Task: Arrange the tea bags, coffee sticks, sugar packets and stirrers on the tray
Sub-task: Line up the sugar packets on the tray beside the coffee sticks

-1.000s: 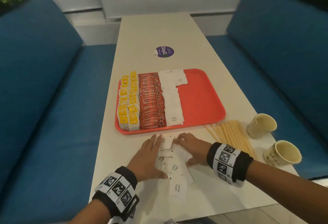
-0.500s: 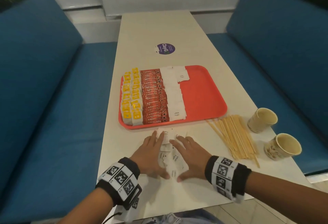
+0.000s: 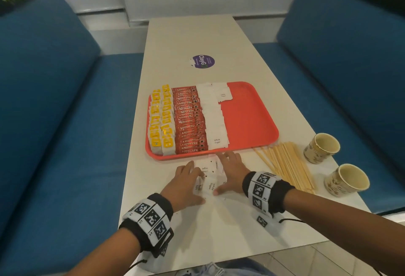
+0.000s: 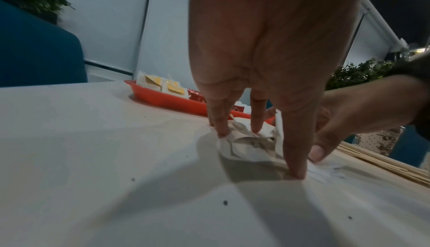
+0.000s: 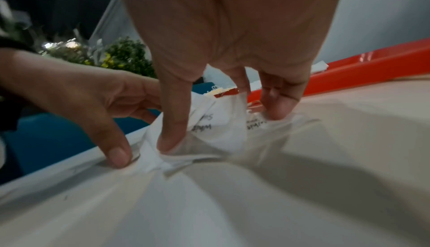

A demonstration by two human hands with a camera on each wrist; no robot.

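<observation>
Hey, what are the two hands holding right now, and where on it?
The loose sugar packets on the table: left hand and right hand press in on the pile's opposite sides, fingertips at its edges. Nothing is lifted.

White table (image 3: pixel 197 35), red tray (image 3: pixel 252 122), loose sugar packets (image 3: pixel 209 185), wooden stirrers (image 3: pixel 285 166), two paper cups (image 3: pixel 321 151), purple sticker (image 3: pixel 202 61)

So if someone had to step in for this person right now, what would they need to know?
Left hand and right hand: both open, fingers pressing a loose pile of sugar packets together on the table, just in front of the red tray.

Done: tea bags, coffee sticks and a column of sugar packets already lie in rows on the tray's left half.

Left: move the gathered sugar packets onto the tray, then the wooden stirrers, which lie on the table right of the hands. Two paper cups stand beyond the stirrers.
</observation>
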